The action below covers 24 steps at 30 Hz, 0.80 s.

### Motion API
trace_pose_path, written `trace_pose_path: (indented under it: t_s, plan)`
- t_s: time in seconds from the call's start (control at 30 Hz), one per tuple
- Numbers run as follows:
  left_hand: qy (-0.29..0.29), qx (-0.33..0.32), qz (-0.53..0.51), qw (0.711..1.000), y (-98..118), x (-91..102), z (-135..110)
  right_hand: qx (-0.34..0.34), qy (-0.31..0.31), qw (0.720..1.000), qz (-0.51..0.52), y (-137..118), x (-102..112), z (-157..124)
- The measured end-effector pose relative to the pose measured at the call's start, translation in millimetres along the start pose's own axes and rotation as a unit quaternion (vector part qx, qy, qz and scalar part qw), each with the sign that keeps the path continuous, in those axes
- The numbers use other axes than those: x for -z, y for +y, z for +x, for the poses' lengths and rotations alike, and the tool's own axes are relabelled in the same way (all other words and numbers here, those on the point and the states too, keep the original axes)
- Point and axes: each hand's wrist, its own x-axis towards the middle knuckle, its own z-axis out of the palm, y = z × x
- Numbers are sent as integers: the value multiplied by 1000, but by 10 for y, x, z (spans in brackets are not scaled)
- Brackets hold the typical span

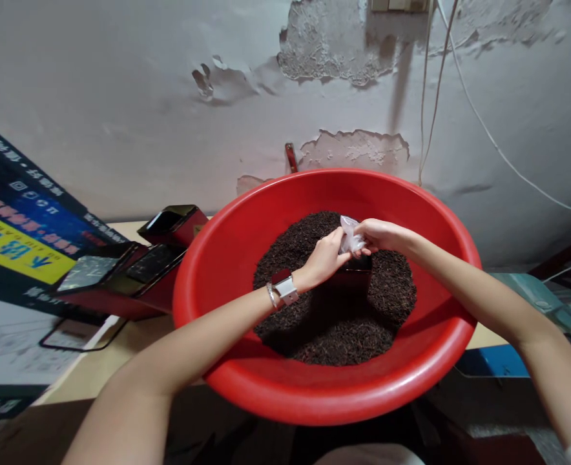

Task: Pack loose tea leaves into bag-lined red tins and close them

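Observation:
A clear plastic bag (350, 234) rises from the top of a dark box (356, 279), which stands in loose dark dried leaves (295, 310) that look like tea. My left hand (323, 257), with a watch on its wrist, pinches the bag's left side. From the right, my right hand (380, 234) grips the gathered bag with curled fingers. Both hands are over the middle of a large red basin (334, 403) that holds the leaves. My forearms pass over its near rim, and the bag's lower part is hidden.
Left of the basin, several dark red boxes (121, 284) sit on a pale tabletop (86, 374). A printed banner board (19, 239) leans beside them. Behind is a peeling wall (145, 97) with hanging cables (433, 110). A blue item (493, 361) lies at the right.

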Motion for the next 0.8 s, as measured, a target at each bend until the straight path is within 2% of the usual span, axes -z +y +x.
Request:
trace_pose_path:
  t_s: [0.07,0.13,0.2,0.27,0.33,0.47,0.57,0.63,0.67,0.73,0.8]
  plan:
    - [-18,31,-13,999,-37,12,36,50,75,989,-115,-16,81,-90]
    - [-48,64,-56,995,-89,26,87,158,162,942,-247,-34,161,-203]
    - [-80,91,-113,986,-146,35,142,278,164,885,-337,-39,210,-290]
    - [-100,115,-157,976,-194,38,187,330,110,850,-395,-26,213,-311]
    - [-108,126,-179,970,-223,37,212,311,81,841,-435,-1,182,-263]
    - [-113,128,-153,973,-211,35,189,269,73,859,-429,29,136,-98]
    - [-60,101,-79,990,-148,25,120,230,94,876,-413,54,144,-20]
    - [-18,31,-16,999,-97,14,70,171,114,891,-404,95,129,21]
    - [-21,-17,18,999,-74,7,48,144,125,896,-401,120,108,44]
    - [-83,-98,83,988,-44,-10,16,102,161,891,-411,157,56,91]
    - [-158,-129,125,971,-47,-31,4,81,196,876,-433,149,33,103]
